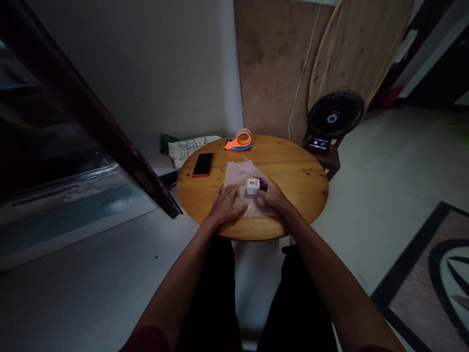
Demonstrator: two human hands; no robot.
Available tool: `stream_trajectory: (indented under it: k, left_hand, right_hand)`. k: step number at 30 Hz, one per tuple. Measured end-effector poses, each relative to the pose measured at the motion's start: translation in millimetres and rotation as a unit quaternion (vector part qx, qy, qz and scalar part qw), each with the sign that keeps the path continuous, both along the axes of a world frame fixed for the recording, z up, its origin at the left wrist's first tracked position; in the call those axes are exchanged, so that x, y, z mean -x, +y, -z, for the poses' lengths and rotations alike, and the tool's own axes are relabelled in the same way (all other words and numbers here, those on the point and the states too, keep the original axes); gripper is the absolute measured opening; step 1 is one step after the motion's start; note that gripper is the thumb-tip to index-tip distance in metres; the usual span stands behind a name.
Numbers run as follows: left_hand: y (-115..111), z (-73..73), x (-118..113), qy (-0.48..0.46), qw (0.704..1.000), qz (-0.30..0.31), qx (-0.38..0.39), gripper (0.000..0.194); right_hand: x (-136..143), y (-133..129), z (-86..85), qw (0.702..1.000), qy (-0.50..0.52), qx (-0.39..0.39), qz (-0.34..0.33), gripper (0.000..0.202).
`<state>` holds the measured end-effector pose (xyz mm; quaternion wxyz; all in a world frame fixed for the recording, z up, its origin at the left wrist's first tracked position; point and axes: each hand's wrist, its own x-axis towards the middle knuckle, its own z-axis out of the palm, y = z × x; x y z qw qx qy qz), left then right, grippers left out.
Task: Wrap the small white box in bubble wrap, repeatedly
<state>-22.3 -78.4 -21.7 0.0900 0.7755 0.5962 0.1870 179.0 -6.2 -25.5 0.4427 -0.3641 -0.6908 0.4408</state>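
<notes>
A sheet of bubble wrap [238, 172] lies on the round wooden table [304, 181] in front of me. My left hand [227, 205] rests flat on the sheet's left side, its fingers stretched out. Over the middle of the sheet is a small white box [253, 186] with a red mark on it. My right hand [271, 192] grips this box from the right, thumb at the near side and fingers behind. Whether the box touches the sheet I cannot tell.
At the table's back stands an orange and blue tape dispenser [240, 141]. A dark phone [202, 165] with a red edge lies at the left. Beyond the table, a black round fan [335, 115] sits on a wooden stool [331, 159]. A dark-framed door [110, 132] rises at the left.
</notes>
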Motion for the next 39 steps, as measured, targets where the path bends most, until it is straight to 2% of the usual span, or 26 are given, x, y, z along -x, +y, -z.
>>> stream_trajectory:
  k: [6,12,27,39]
  left_hand:
    - [0.4,-1.7,1.3,-0.001,1.0,-0.005,0.002,0.08]
    - [-0.1,-3.5,0.3,-0.008,1.0,-0.007,0.0,0.077]
    - [0.5,-1.4,1.1,-0.014,1.0,-0.005,-0.003,0.079]
    - [2.4,1.8,2.5,-0.024,1.0,0.001,-0.011,0.08]
  right_hand:
    - [-0.5,1.1,0.7,1.0,0.001,0.004,0.006,0.056]
    - [-2.1,-2.4,-7.4,0.999,-0.005,0.011,-0.047,0.049]
    - [0.2,-1.6,-2.7,1.0,0.007,0.01,-0.024,0.047]
    - [-0.5,0.2,1.0,0.999,0.011,0.002,-0.04,0.053]
